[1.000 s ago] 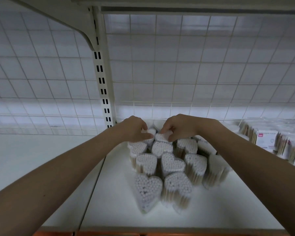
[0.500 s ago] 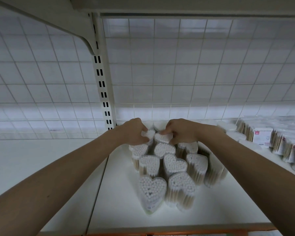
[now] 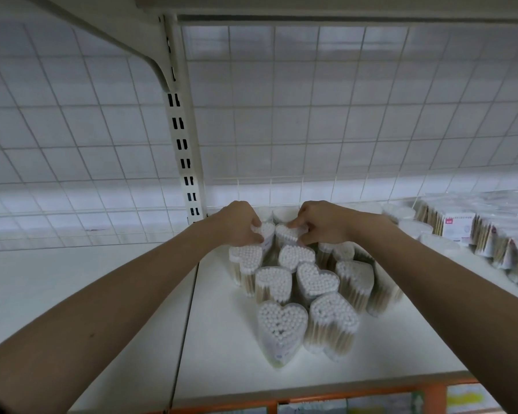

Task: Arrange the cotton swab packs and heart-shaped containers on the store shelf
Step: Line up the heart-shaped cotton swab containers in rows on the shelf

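shelf edge: orange strip (image 3: 356, 394) along the front lip, nearest the person, well short of both hands.
shelf board: white shelf (image 3: 228, 348), bare on the near side of the hands and out to the left of the left hand.
front containers: two heart-shaped containers (image 3: 281, 327) standing upright side by side, cotton tips up, well nearer than the hands.
middle cluster: more upright hearts (image 3: 316, 280) packed touching one another, between the front pair and the hands.
left hand: left hand (image 3: 240, 224) fingers curled down and closed on the rear left heart container (image 3: 266, 231), gripping its top rim.
right hand: right hand (image 3: 320, 221) fingers pinched on the rear right heart container (image 3: 287, 233), just beside the left hand; the two held hearts nearly touch.
right of right hand: cotton swab packs (image 3: 458, 231) in a row along the shelf, standing on edge, well apart from the hearts.
beyond the hands: wire grid back panel (image 3: 311, 130); slotted upright post (image 3: 181, 138) just left of and behind the left hand.
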Demonstrator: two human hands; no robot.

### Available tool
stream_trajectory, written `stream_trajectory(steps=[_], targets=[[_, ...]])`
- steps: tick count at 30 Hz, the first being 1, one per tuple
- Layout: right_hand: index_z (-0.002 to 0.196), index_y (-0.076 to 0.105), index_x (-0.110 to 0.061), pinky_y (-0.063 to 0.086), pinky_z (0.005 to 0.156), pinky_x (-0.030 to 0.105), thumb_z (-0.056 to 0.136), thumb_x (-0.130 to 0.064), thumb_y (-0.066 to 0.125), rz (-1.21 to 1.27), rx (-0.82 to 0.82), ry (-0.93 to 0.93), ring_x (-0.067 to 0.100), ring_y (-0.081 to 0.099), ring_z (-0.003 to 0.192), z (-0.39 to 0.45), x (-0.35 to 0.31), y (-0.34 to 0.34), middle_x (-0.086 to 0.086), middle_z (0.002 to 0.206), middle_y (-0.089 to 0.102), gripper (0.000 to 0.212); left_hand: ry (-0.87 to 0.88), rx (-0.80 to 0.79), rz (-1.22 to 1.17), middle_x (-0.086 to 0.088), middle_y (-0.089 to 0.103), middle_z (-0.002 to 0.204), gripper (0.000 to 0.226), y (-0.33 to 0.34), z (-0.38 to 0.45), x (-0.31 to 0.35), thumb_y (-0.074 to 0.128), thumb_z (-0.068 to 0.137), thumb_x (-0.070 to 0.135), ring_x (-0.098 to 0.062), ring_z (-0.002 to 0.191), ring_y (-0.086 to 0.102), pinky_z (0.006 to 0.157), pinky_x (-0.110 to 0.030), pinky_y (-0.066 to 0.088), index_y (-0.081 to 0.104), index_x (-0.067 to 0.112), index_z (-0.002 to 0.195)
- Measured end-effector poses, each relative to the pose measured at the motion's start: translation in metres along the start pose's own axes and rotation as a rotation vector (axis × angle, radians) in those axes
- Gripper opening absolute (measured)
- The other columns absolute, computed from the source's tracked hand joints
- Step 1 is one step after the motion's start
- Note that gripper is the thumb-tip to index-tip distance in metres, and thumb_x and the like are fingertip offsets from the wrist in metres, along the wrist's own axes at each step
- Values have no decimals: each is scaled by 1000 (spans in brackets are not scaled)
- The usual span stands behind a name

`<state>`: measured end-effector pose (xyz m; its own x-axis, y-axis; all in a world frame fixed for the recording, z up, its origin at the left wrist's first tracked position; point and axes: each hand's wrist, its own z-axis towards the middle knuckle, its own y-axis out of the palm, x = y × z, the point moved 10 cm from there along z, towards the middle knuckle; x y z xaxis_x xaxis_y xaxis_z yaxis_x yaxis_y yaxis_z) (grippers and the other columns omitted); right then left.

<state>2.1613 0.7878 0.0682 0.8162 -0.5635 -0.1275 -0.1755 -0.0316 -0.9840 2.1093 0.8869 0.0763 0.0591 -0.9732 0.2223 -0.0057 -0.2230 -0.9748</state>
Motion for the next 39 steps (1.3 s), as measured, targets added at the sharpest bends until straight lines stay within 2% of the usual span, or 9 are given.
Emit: stream_trajectory(steps=[11, 17, 20, 26, 31, 35, 37, 39], targets=[[138, 47, -17, 32, 88, 22, 90, -31, 59, -17, 31, -20, 23, 47, 117, -2, 0, -4, 8, 127, 48, 52, -29, -30, 31, -9, 61, 122, 48, -1, -3, -1, 65, 85, 34, -21, 112, 54, 85, -21, 35, 58, 8, 125], [137, 46, -21, 35, 96, 29, 89, -35, 60, -23, 24, -26, 23, 44, 117, -4, 1, 1, 7, 124, 45, 52, -60, -28, -10, -5, 51, 131, 52, -8, -11, -1, 63, 86, 38, -19, 116, 50, 86, -22, 36, 53, 15, 131], [136, 47, -21, 37, 96, 29, 88, -34, 60, -17, 15, -41, 22, 45, 115, -8, -1, 0, 6, 120, 45, 52, -59, 8, -12, -5, 50, 131, 52, -17, -21, -1, 60, 86, 42, -19, 114, 50, 87, -23, 37, 51, 18, 131], [117, 60, -16, 33, 80, 22, 90, -26, 59, -57, 97, -152, 16, 49, 98, -22, -19, -21, -5, 97, 45, 30, -105, -73, 39, 1, 53, 121, 50, -13, -44, -8, 60, 83, 51, -11, 97, 49, 90, -26, 42, 55, 22, 123], [102, 65, -18, 39, 76, 21, 89, -26, 61, 9, -6, -156, 8, 52, 87, -30, -38, -18, -10, 92, 56, 15, -151, -180, 61, 4, 55, 117, 55, 0, -52, -11, 62, 81, 54, -12, 97, 49, 84, -24, 41, 53, 23, 126], [92, 62, -13, 38, 76, 23, 90, -20, 57, -66, 72, -106, 11, 48, 86, -24, -30, -25, -13, 80, 50, 9, -144, -168, 72, 2, 55, 120, 55, 1, -52, -10, 59, 83, 54, -14, 104, 51, 91, -26, 43, 52, 21, 127], [85, 58, -7, 38, 71, 26, 89, -26, 57, -82, 108, -28, 16, 49, 81, -20, -17, -27, -8, 77, 52, 19, -130, -125, 69, 1, 55, 120, 53, -3, -50, -9, 57, 84, 53, -14, 104, 51, 92, -27, 43, 53, 20, 126], [86, 62, 0, 42, 67, 29, 89, -35, 57, -72, 108, 42, 23, 55, 76, -15, -7, -25, 6, 81, 61, 35, -105, -56, 47, 0, 55, 121, 51, -11, -45, -7, 59, 84, 50, -14, 101, 51, 90, -27, 43, 54, 20, 124]])
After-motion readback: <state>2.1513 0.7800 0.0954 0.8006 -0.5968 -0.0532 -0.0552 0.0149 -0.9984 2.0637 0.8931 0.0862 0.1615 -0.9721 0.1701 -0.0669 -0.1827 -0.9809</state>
